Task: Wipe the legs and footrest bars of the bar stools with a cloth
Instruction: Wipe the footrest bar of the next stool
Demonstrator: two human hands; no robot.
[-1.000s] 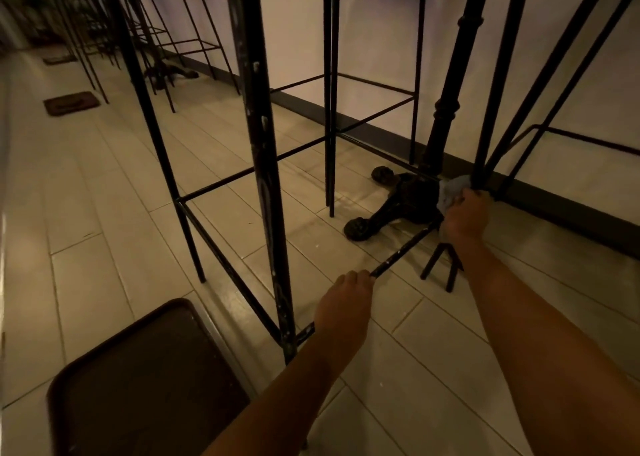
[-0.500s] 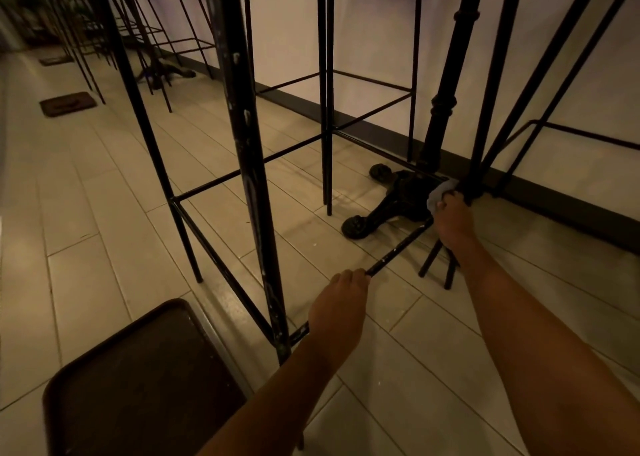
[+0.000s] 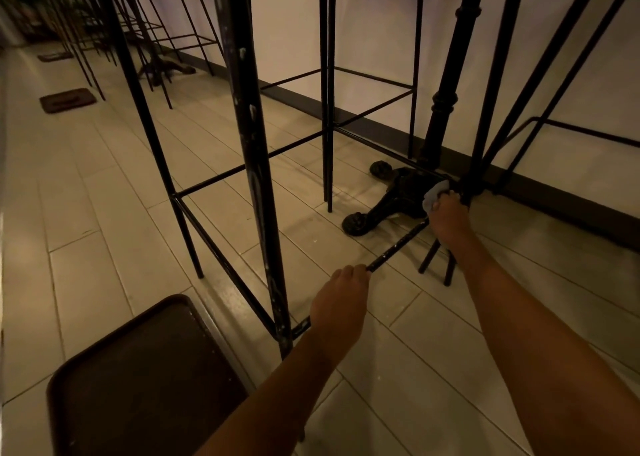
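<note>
Down at the far end of the nearest bar stool's footrest bar [image 3: 398, 246], the right hand [image 3: 448, 218] bunches the cloth [image 3: 433, 197] in curled fingers, the left hand [image 3: 341, 298] grips the bar, other stools seemingly remain

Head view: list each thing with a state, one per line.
Left hand: closed around the footrest bar.
Right hand: gripping the cloth at the bar's far end.
Cloth: bunched, pressed against the stool frame.
Nearest stool leg: upright, paint chipped.
Cast table base: standing on the floor.
</note>
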